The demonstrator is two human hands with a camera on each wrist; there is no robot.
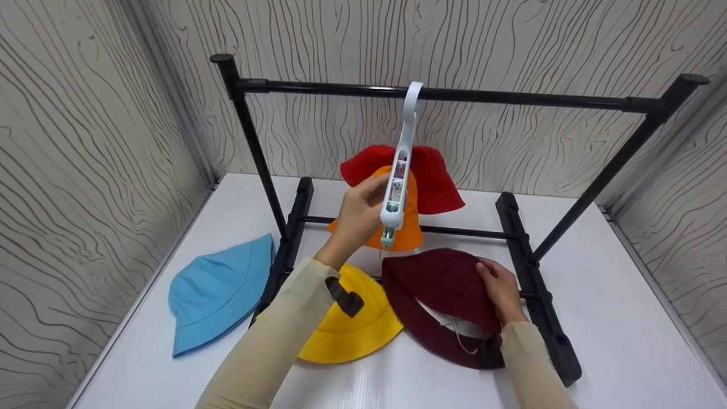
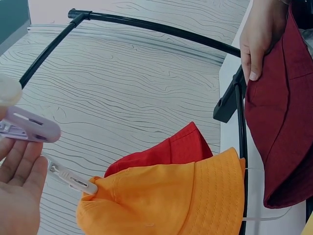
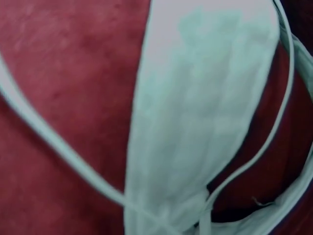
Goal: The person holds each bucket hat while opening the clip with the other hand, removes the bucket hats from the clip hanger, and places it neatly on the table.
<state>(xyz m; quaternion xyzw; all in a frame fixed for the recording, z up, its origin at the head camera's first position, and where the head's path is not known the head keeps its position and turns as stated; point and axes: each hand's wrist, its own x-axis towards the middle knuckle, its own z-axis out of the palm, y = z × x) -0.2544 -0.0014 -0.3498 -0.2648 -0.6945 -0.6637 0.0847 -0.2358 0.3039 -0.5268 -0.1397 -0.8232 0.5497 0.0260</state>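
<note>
A white clip hanger (image 1: 397, 187) hangs by its hook from a black rail. My left hand (image 1: 360, 213) holds the hanger near its front end, with the fingers against a lilac clip (image 2: 34, 125) in the left wrist view. A pale clip (image 2: 73, 178) grips the crown of an orange bucket hat (image 2: 146, 196), which hangs below. Behind it is a red bucket hat (image 1: 434, 176). My right hand (image 1: 500, 289) grips the side of a maroon bucket hat (image 1: 443, 284), tilted with its opening partly toward me. Its white inner band (image 3: 195, 112) and cord fill the right wrist view.
The black rack (image 1: 602, 176) stands on a white table (image 1: 630, 318), its feet (image 1: 545, 318) on either side of the hats. A yellow bucket hat (image 1: 352, 335) lies under my left forearm. A light blue bucket hat (image 1: 221, 289) lies at the left. Patterned walls (image 1: 318, 40) enclose the table.
</note>
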